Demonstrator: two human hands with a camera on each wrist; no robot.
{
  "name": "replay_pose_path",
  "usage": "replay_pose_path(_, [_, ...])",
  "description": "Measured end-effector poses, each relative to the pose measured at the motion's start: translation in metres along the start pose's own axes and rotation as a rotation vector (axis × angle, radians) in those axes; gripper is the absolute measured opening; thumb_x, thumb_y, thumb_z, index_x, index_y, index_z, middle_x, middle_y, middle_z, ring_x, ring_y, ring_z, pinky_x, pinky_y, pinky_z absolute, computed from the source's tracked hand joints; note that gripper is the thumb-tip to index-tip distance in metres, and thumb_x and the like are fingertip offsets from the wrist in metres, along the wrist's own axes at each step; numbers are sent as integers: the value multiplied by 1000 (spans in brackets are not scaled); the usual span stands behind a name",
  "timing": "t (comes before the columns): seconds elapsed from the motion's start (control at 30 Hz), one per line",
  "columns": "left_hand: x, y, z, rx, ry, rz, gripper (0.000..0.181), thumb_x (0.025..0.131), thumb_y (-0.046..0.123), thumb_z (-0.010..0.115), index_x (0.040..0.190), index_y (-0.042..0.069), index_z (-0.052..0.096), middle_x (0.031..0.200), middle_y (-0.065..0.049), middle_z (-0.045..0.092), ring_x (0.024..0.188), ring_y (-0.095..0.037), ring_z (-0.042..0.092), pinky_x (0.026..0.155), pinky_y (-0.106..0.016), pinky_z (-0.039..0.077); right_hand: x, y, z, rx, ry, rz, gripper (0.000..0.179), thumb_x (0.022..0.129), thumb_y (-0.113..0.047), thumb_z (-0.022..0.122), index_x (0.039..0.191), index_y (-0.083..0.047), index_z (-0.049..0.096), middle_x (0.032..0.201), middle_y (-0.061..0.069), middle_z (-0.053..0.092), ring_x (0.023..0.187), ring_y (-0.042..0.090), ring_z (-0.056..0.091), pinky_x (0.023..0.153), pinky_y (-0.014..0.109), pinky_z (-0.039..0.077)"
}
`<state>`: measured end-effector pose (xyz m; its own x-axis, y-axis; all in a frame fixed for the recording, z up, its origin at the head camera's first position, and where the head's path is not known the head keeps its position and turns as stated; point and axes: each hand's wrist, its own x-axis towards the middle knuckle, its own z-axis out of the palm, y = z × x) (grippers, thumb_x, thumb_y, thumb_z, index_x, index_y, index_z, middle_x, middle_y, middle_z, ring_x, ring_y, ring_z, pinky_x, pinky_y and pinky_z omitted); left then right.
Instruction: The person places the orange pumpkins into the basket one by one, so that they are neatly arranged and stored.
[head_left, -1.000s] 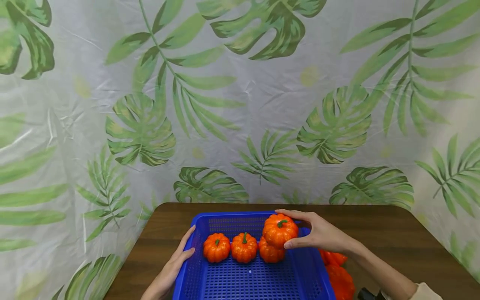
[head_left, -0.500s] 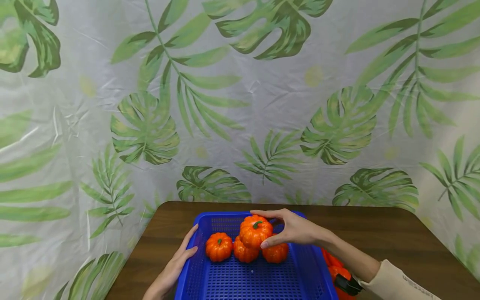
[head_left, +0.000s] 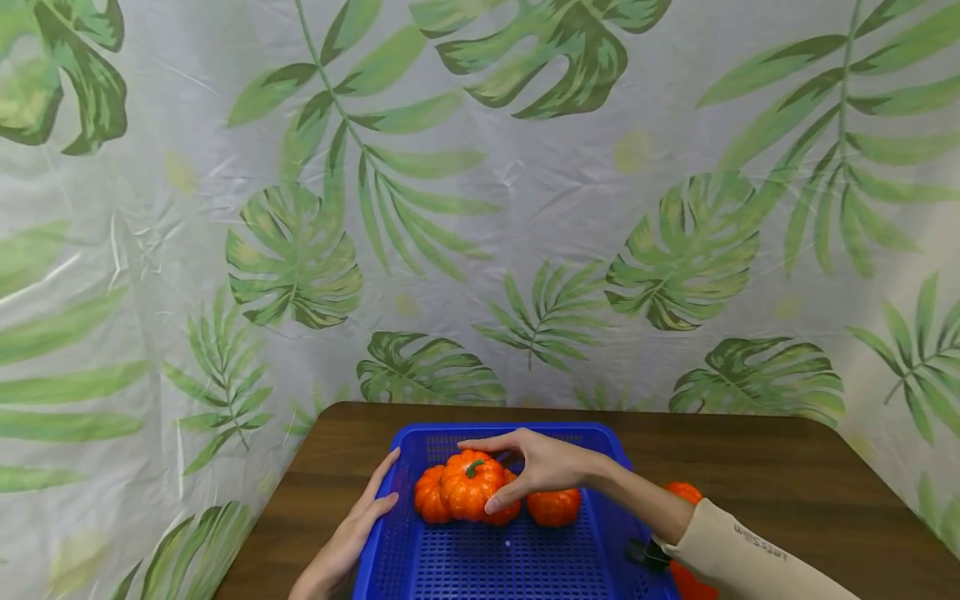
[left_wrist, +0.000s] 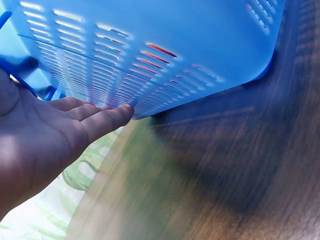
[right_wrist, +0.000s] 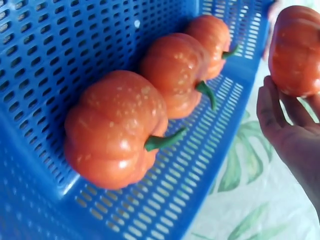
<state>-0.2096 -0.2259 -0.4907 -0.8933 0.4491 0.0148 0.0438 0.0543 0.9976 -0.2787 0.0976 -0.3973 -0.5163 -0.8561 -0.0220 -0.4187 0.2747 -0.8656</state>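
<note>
A blue plastic basket point(head_left: 517, 575) with slotted walls stands on the table. My right hand point(head_left: 551, 462) grips a small orange toy pumpkin point(head_left: 471, 485) with a green stem, thumb at its near side and fingers at its far side. This pumpkin is held above the row in the basket and overlaps part of it. In the right wrist view the row shows as a near pumpkin point(right_wrist: 117, 130), a middle pumpkin point(right_wrist: 175, 72) and a far pumpkin point(right_wrist: 212, 45). My left hand point(left_wrist: 50, 130) rests along the basket's left side, fingers straight against the outer wall.
More orange pumpkins point(head_left: 686, 493) lie on the brown wooden table point(head_left: 750, 467) right of the basket, partly hidden by my right forearm. A leaf-patterned curtain point(head_left: 555, 208) hangs behind the table's far edge.
My right hand has carried its pumpkin leftward and a little lower, from above the row's right end to its left part. My left hand stays at the basket's side.
</note>
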Motion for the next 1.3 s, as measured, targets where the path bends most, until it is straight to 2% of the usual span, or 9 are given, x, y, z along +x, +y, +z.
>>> replay_pose_path(0.1, [0, 0, 0, 2, 2, 1, 63, 114, 28, 31, 167, 28, -3, 174, -19, -6, 149, -44, 24, 106, -30, 43, 9, 4, 5, 24, -36, -8, 78, 91, -28, 81, 159, -16, 43, 164, 1, 44, 138, 13, 55, 109, 33, 48])
replay_pose_path(0.23, [0, -1, 0, 5, 0, 2, 63, 114, 28, 30, 167, 27, -3, 173, -22, -5, 147, -45, 28, 105, -33, 43, 19, 8, 15, 53, -88, 19, 78, 90, -24, 82, 158, -19, 45, 159, 3, 51, 131, 9, 59, 107, 32, 50])
replay_pose_path(0.37, [-1, -2, -1, 7, 9, -9, 63, 114, 28, 31, 167, 28, -3, 173, -22, -4, 146, -44, 29, 104, -37, 44, 27, 12, 25, 50, -155, 23, 77, 89, -16, 83, 157, -15, 47, 154, 4, 55, 126, 4, 61, 102, 27, 52])
replay_pose_path(0.57, [-1, -2, -1, -8, 23, -39, 62, 114, 31, 32, 167, 34, 0, 174, -21, 0, 147, -45, 29, 101, -38, 47, 36, 20, 38, 142, -284, 25, 73, 91, -1, 76, 157, -7, 44, 160, 11, 49, 134, 5, 56, 104, 24, 51])
replay_pose_path(0.67, [-2, -2, -1, -7, 24, -44, 62, 113, 32, 32, 166, 35, 0, 174, -21, 0, 148, -47, 27, 102, -38, 47, 39, 24, 45, 154, -326, 37, 71, 92, 3, 74, 156, -3, 44, 163, 15, 43, 139, 5, 50, 104, 22, 50])
replay_pose_path(0.9, [0, 0, -1, -4, 20, -31, 62, 114, 32, 32, 167, 33, 0, 174, -20, -4, 152, -50, 19, 108, -44, 44, 41, 30, 57, 81, -357, 84, 72, 89, 3, 77, 154, -4, 47, 162, 13, 45, 136, -2, 48, 101, 17, 49])
replay_pose_path(1.13, [0, 1, 0, -1, 3, -21, 63, 114, 32, 31, 167, 30, -3, 174, -20, -7, 151, -48, 20, 105, -34, 44, 41, 35, 59, 50, -343, 98, 74, 87, 2, 79, 154, -6, 48, 161, 11, 47, 140, 2, 46, 103, 17, 47])
replay_pose_path(1.3, [-1, -1, -2, -6, 8, -25, 63, 114, 31, 31, 167, 30, -3, 174, -19, -6, 150, -47, 23, 104, -34, 45, 39, 38, 57, 58, -355, 111, 76, 89, 3, 77, 157, -7, 44, 164, 12, 43, 142, 4, 45, 106, 17, 45])
